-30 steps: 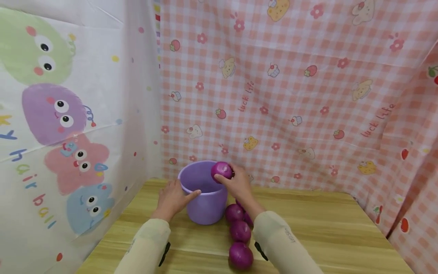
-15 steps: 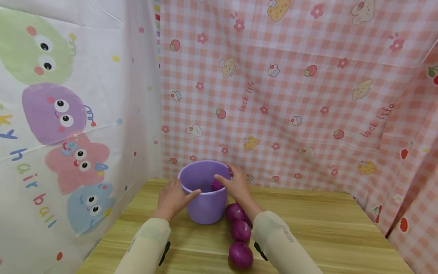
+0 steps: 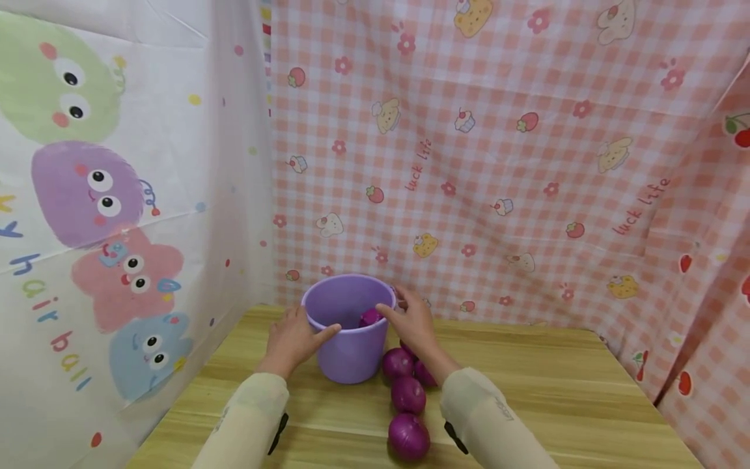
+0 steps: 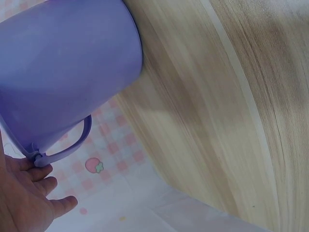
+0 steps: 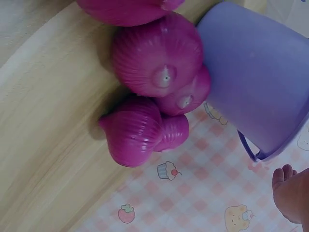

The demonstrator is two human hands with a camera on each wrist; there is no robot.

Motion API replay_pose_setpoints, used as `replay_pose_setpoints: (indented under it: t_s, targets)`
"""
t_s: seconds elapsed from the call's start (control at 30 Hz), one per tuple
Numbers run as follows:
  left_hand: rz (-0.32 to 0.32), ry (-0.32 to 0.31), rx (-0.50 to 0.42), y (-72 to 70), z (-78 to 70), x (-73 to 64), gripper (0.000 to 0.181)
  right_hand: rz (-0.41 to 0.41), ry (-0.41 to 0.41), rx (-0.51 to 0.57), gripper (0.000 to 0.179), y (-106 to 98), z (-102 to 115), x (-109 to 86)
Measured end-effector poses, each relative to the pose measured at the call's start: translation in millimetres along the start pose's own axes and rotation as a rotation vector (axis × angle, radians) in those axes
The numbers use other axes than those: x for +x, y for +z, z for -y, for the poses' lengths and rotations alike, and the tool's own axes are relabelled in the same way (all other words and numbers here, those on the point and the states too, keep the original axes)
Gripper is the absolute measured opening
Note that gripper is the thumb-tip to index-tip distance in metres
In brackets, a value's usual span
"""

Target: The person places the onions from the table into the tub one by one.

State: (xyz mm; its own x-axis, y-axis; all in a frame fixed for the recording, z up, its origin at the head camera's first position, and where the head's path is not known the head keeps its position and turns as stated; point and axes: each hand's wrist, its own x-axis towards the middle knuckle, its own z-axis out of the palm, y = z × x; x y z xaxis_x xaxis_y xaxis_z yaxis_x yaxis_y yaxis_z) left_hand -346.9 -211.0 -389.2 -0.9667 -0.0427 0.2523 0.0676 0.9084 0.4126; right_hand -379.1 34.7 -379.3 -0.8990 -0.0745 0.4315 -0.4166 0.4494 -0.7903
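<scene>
Head view: onion inside bucket; wrist views: bucket from outside.

purple bucket: upright | onion: inside | magenta onions: clustered beside

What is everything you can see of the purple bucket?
The purple bucket looks plastic, smooth and tapered, with an open top, round rim and curved handle hanging outside. It stands upright on the table, a red onion visible inside. The left hand touches its rim; the right hand is at the opposite side, contact unclear.
</scene>
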Motion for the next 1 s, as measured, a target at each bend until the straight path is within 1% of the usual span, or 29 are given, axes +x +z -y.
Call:
replay_pose_setpoints:
  t_s: [0.33, 0.57, 0.77, 0.9, 1.0]
  targets:
    - [0.004, -0.009, 0.004, 0.4, 0.7, 0.3, 0.108, 0.017, -0.019, 0.027, 0.059, -7.5, -19.6, -13.6]
    - [-0.01, -0.008, 0.0, 1.9, 1.3, 0.3, 0.102, 0.045, 0.033, 0.065, 0.06, -17.6, -35.4, -29.4]
    - [-0.008, -0.006, 0.007, 1.5, 1.2, 0.9, 0.106, 0.049, 0.026, 0.077, 0.056, -24.2, -49.1, -43.8]
    - [-0.007, -0.004, 0.007, 1.4, 0.9, 1.2, 0.107, 0.077, 0.032, 0.067, 0.053, -26.9, -54.6, -54.0]
    - [-0.007, -0.002, 0.001, 1.9, 0.5, 1.7, 0.108, 0.096, 0.049, 0.065, 0.053, -29.1, -56.3, -61.3]
